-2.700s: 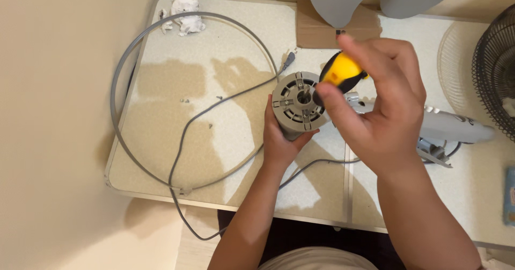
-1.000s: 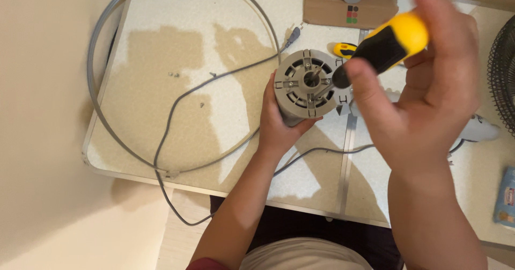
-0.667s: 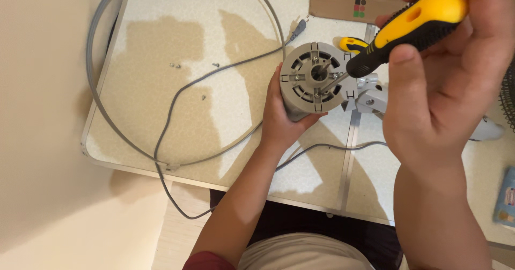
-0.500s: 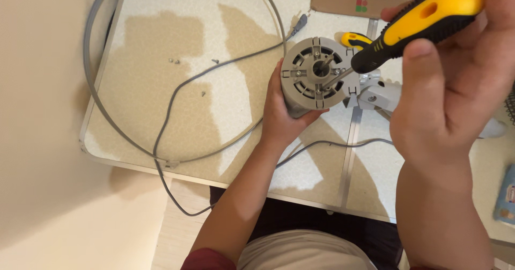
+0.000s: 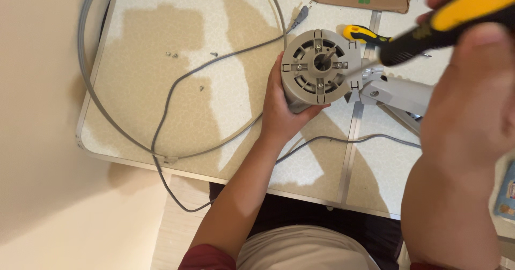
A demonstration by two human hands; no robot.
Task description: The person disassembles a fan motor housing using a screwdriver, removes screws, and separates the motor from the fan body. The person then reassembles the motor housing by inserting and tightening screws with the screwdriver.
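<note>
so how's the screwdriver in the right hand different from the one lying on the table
The held screwdriver is gripped in the right hand and angled down, its tip at the grey motor housing that the left hand steadies. The second screwdriver lies flat and untouched on the table, partly hidden behind the motor. The held one looks larger, being nearer the camera. Both have yellow and black handles.

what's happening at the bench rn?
A person is working on a grey round motor housing with bare hands. The left hand grips it from below, slotted face up, over a speckled folding table. The right hand holds a yellow-and-black screwdriver, its shaft angled toward the housing's centre. A second screwdriver, a few loose screws, a grey wire ring and a grey cable lie on the table.
</note>
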